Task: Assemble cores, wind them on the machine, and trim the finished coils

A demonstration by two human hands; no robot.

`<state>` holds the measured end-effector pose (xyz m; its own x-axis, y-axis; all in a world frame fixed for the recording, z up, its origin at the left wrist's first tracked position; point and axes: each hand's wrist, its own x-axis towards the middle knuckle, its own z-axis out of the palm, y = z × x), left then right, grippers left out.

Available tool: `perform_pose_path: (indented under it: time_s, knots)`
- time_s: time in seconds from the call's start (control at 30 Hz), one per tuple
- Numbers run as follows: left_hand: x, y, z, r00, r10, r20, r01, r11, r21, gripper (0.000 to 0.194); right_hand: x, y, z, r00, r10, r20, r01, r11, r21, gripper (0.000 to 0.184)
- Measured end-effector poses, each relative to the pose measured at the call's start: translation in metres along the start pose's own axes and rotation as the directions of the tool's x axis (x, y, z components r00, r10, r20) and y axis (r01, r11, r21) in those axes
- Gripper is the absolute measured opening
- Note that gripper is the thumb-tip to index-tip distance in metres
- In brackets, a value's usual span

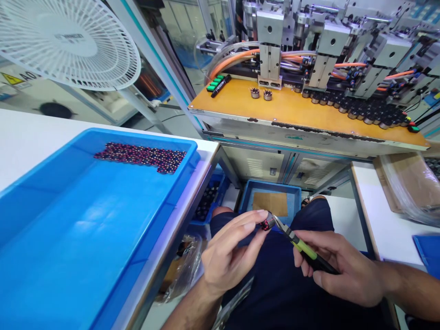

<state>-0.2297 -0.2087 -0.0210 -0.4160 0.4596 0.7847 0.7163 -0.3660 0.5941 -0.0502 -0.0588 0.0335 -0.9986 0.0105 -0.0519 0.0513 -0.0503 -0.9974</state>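
Above my lap, my left hand point(233, 252) pinches a small round motor stator point(267, 223) with reddish windings between thumb and fingertips. My right hand point(337, 261) is wrapped around a pair of pliers point(305, 250) with green and black handles. The narrow tips of the pliers meet the upper edge of the stator; whether they grip anything there is too small to tell. To the left, a large blue tray point(178, 206) holds many similar stators point(140, 156), packed in rows at its far end.
A machine bench point(233, 103) ahead carries two loose metal parts, a black marker point(221, 86) and rows of dark cylindrical parts point(367, 110). Below stands a blue bin point(247, 197) with cardboard inside. A white fan point(72, 41) is at upper left, a plastic-wrapped carton point(409, 183) at right.
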Motion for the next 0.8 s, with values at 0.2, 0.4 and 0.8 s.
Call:
perform_pose_path:
  time_s: [0.2, 0.4, 0.8]
  knots:
    - [-0.003, -0.001, 0.001, 1.000, -0.023, -0.006, 0.023, 0.998, 0.058, 0.069, -0.002, 0.008, -0.001, 0.989, 0.110, -0.097, -0.124, 0.982, -0.144, 0.042]
    - [-0.005, -0.004, 0.006, 0.996, -0.063, -0.066, 0.067, 0.995, 0.067, 0.061, 0.007, 0.003, -0.006, 0.969, 0.180, -0.168, -0.208, 0.963, -0.174, 0.041]
    - [-0.012, -0.022, 0.004, 0.503, -0.847, 0.172, 0.735, 0.315, -0.600, 0.031, 0.094, -0.050, -0.093, 0.853, -0.399, -0.336, -0.166, 0.402, -0.900, 0.058]
